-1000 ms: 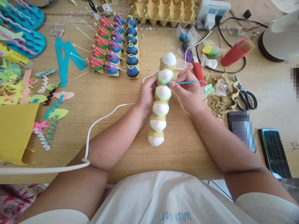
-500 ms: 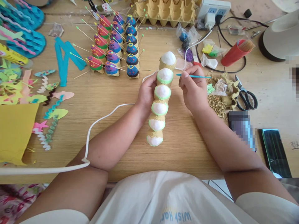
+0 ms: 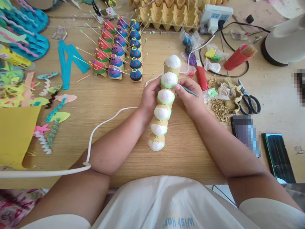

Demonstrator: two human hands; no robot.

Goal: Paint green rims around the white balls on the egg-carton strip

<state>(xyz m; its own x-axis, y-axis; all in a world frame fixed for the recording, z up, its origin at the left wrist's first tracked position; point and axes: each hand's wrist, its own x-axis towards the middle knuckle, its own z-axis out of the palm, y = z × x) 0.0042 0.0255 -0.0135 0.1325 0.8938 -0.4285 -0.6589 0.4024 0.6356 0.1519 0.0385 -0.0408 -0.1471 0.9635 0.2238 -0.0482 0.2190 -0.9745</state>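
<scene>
A strip of egg carton cups stands out over the table, its several bumps capped in white, most edged with a light green rim. The farthest cap shows no green edge. My left hand is closed around the strip's left side near the far end, its fingertips hidden behind it. On the other side, my right hand grips a thin blue modelling tool, with the thumb against the second cup from the far end.
Painted carton caterpillars with pin feelers stand in rows at the back, before an egg tray. Scissors, a red cup of sticks and phones lie right. Paper cut-outs lie left; a white cable crosses my left arm.
My right hand has moved left to touch the strip, and the blue tool now slants down to the right. A red object behind that hand shows more fully. The left hand keeps its hold.
</scene>
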